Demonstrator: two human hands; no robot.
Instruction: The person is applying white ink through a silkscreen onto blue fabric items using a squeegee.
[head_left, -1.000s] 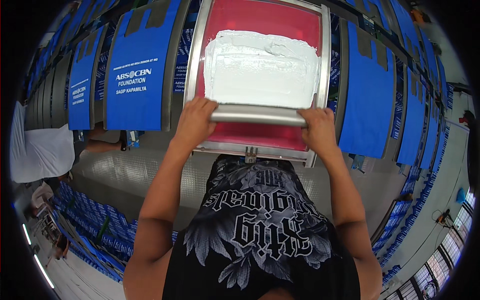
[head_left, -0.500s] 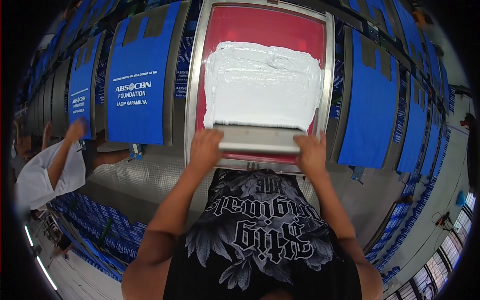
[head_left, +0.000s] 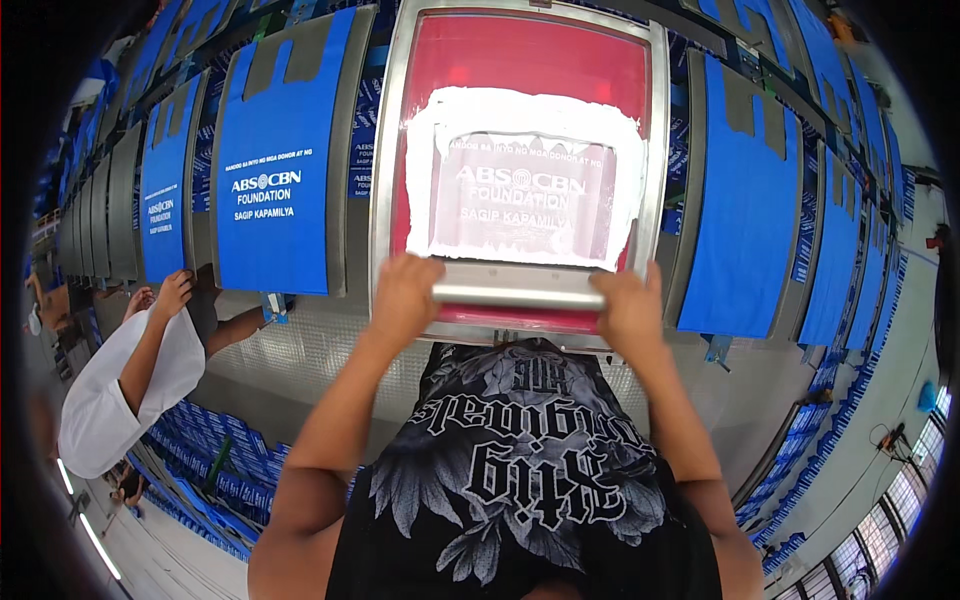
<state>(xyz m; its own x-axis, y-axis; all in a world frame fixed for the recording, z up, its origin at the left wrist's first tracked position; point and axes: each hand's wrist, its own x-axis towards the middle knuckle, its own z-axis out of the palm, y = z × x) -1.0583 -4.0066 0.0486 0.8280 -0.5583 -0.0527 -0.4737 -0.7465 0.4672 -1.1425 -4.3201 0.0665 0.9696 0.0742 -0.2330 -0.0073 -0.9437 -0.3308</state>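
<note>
Left hand (head_left: 405, 298) and right hand (head_left: 630, 302) grip the squeegee (head_left: 515, 290) at its ends. And the ink (head_left: 422, 195), solid white moments ago, now frames bared lettering (head_left: 520, 198)!

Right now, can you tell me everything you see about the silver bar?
The bar is long, straight and silver-grey, and looks like metal. Its far part is a flat strip with two small round marks; its near part is shiny and looks rounded. A thin dark line runs along the far edge, beside the white paste. It lies crosswise over the near part of the red screen. The left hand grips one end, the right hand the other. Its underside is hidden.
</note>
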